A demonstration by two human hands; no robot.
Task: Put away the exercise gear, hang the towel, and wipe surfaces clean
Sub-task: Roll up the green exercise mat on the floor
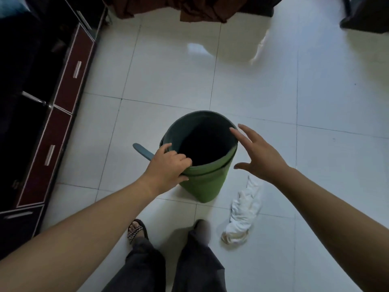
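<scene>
- Rolled mat (205, 186): green outside, grey-blue inside, standing upright on the tiled floor (273, 91) as a loose open tube. It stands in front of the person's feet. A grey-blue loose end juts out to the left, behind the left hand.
- Left hand (166, 165): grips the near-left rim of the mat. The fingers curl over the edge into the tube and the thumb lies against the outer green wall.
- Right hand (259, 152): held beside the right rim of the mat, fingers straight and spread wide, holding nothing. One fingertip lies at the rim; whether it touches cannot be told.
- Towel (244, 209): white, crumpled, lying on the floor just right of the mat's base and apart from both hands.
- Cabinet (63, 91): dark, with red drawer fronts and metal handles, along the left edge of the view.
- Brown cloth (200, 9): hanging in folds at the top, well beyond the mat.
- Trousers (147, 266) and sandal (135, 229): dark trouser legs at the bottom; a patterned sandal shows on the left foot.
</scene>
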